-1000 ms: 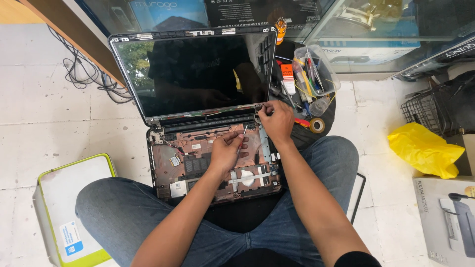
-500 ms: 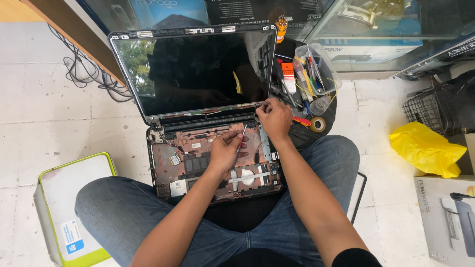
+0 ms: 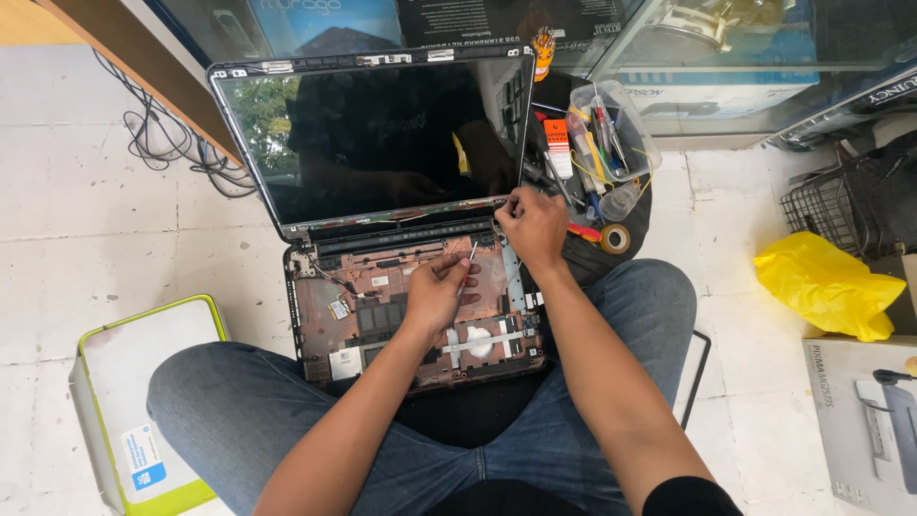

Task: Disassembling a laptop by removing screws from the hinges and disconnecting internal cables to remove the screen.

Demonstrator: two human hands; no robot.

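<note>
Left hand (image 3: 437, 291) fingers clamped on a thin metal tool (image 3: 468, 263), right hand (image 3: 531, 225) fingers pinched together at the hinge of the opened black laptop (image 3: 382, 239), whose bare, fragile circuit boards look best held by its stiff edges.

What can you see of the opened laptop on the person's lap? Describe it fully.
The laptop rests across the seated person's jeans, lid up, its dark glossy screen reflecting surroundings. The keyboard cover is off, baring a reddish-brown inner frame with chips, wires and metal brackets. The left hand holds a thin tool over the base; the right hand touches the right hinge corner.
</note>
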